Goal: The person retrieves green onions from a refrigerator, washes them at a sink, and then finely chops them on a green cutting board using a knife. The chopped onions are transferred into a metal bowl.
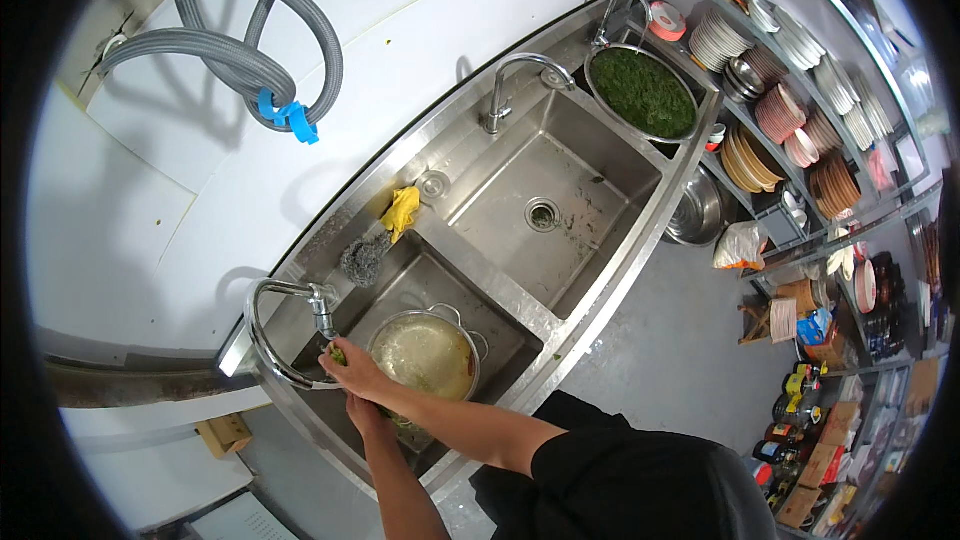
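Observation:
My right hand (pixel 354 370) is closed around a small bit of green leafy matter (pixel 339 356), near the outlet of the curved chrome faucet (pixel 259 330). Just below it is my left hand (pixel 361 411), its fingers partly hidden by the right hand, so its grip is unclear. Beside both hands, in the nearer steel sink basin (pixel 495 326), stands a round two-handled metal pot or strainer (pixel 424 349) holding cloudy, yellowish liquid. More greens show partly beneath my right forearm.
A steel wool scourer (pixel 363 261) and yellow cloth (pixel 402 211) lie on the sink ledge. The second basin (pixel 487 217) has green scraps around its drain. Beyond it, a colander of greens (pixel 643 90) sits under a faucet. Shelves of stacked plates (pixel 718 41) line the right.

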The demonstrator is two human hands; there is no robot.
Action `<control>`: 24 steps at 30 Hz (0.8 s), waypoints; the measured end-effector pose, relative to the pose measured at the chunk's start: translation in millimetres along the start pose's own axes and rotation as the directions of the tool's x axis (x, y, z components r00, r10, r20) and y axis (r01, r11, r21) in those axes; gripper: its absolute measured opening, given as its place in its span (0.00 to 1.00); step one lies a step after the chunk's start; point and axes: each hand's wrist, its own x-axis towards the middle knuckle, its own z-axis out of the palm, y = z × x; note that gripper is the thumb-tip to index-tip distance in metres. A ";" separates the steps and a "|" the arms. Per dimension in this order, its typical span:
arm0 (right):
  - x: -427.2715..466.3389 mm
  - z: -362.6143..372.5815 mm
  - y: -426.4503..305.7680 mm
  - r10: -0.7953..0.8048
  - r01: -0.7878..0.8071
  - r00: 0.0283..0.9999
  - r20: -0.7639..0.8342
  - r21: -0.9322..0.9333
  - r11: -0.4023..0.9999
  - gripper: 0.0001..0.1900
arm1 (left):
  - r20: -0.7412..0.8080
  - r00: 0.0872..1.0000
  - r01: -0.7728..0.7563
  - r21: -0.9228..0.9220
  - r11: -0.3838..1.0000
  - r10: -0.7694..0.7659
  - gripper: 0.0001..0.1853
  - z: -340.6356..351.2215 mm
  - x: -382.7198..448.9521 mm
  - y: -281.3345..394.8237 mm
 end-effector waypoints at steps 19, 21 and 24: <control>-20.0 -22.9 16.2 0.007 -0.007 1.000 0.020 -0.019 1.000 0.20 | -0.138 0.955 0.254 -0.070 0.965 -0.261 0.25 17.0 47.9 20.9; -16.6 -16.4 9.5 0.030 -0.023 0.980 0.197 -0.037 0.999 0.20 | -0.149 0.975 0.136 -0.172 0.976 -0.163 0.26 -20.6 36.7 5.0; -11.2 -9.8 6.3 0.182 -0.210 0.963 0.200 0.130 0.969 0.14 | -0.181 0.976 0.087 -0.175 0.981 -0.119 0.30 -2.9 -1.4 8.9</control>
